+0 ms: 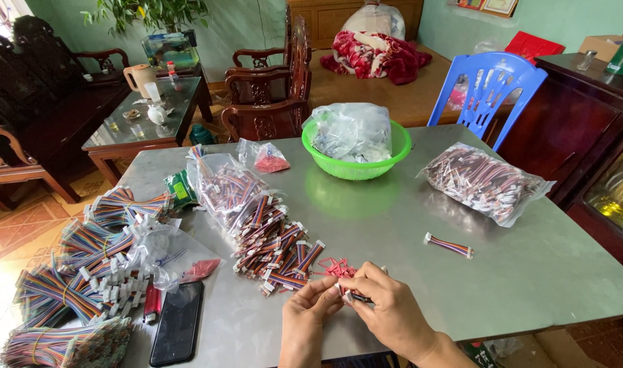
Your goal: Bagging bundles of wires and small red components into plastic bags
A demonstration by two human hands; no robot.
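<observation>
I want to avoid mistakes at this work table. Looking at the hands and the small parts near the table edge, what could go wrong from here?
1. Both hands, left and right, pinch a small piece right at the table edge; it could slip and fall off.
2. The little red parts lie loose beside the hands; a wrist may sweep them away.
3. The pile of short cables spills from its open bag and might mix with the finished cable.

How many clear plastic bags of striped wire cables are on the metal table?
2: one sealed clear plastic bag of striped cables lies at the table's right, and an opened clear bag spills cables left of the green plastic bowl. Others may be hidden.
</observation>
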